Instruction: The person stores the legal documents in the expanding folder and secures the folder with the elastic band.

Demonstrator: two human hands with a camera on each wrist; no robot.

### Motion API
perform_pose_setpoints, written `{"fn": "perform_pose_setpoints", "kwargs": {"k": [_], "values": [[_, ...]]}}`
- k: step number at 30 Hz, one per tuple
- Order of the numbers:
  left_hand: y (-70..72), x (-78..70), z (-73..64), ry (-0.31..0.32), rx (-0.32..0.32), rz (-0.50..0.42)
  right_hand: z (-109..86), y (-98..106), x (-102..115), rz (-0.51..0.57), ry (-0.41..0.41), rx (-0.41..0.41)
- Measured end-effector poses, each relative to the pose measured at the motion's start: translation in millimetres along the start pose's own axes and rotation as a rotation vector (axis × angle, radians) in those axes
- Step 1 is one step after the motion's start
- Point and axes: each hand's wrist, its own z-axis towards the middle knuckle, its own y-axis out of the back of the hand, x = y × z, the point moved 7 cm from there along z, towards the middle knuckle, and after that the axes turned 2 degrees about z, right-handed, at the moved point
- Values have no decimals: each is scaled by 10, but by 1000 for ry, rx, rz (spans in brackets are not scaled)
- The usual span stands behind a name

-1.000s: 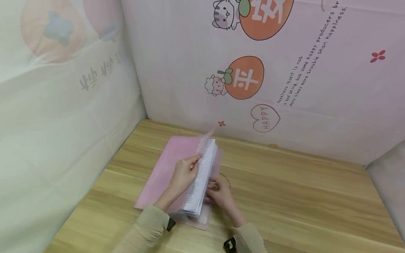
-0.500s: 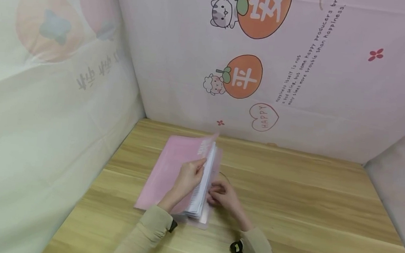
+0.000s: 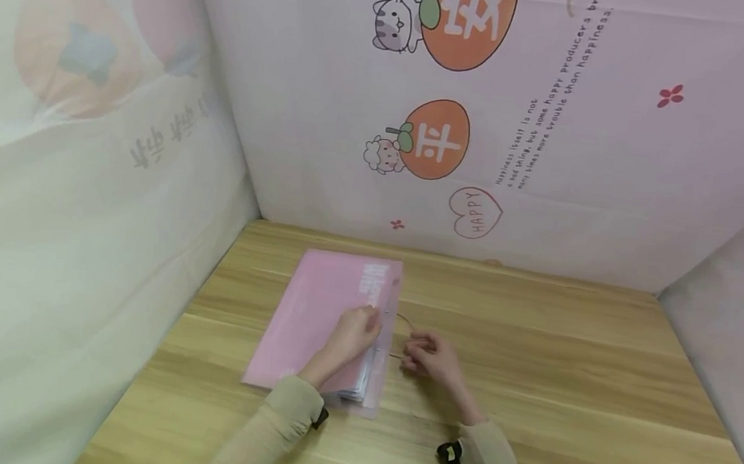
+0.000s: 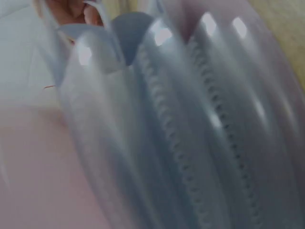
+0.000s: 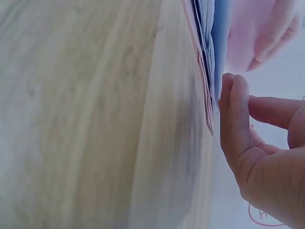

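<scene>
A pink translucent folder (image 3: 317, 309) lies on the wooden table, its front cover down over the sleeves. At the cover's right edge my left hand (image 3: 351, 335) holds it with curled fingers. Bowed clear plastic sleeves (image 4: 157, 124) with rows of small holes fill the left wrist view. Just right of the folder, my right hand (image 3: 430, 357) pinches a thin cord (image 3: 406, 319) that runs from the folder's edge. In the right wrist view, the thumb and fingers of my right hand (image 5: 257, 133) meet close to the folder's edge; the cord is hard to make out there.
The wood-grain table (image 3: 567, 370) extends to the right of the folder. A pale cloth wall (image 3: 76, 233) stands on the left, and a printed cloth wall (image 3: 547, 226) rises behind the table. Black wrist cameras (image 3: 449, 454) sit at both sleeves.
My left hand has lowered the folder's cover from partly raised to nearly flat, hiding the printed sheets. My right hand has moved right, away from the folder, drawing the cord out.
</scene>
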Motion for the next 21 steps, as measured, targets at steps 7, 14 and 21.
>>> {"fn": "perform_pose_setpoints", "kwargs": {"k": [7,14,21], "values": [[-158,-24,1,-35,49,131,-2,90,-42,7,-20,-6],[-278,-44,-27,-103,62,338,-12,134,-34,19,-48,-14],[-378,-39,-96,-227,186,483,-9,198,-55,18,-58,-21]]}}
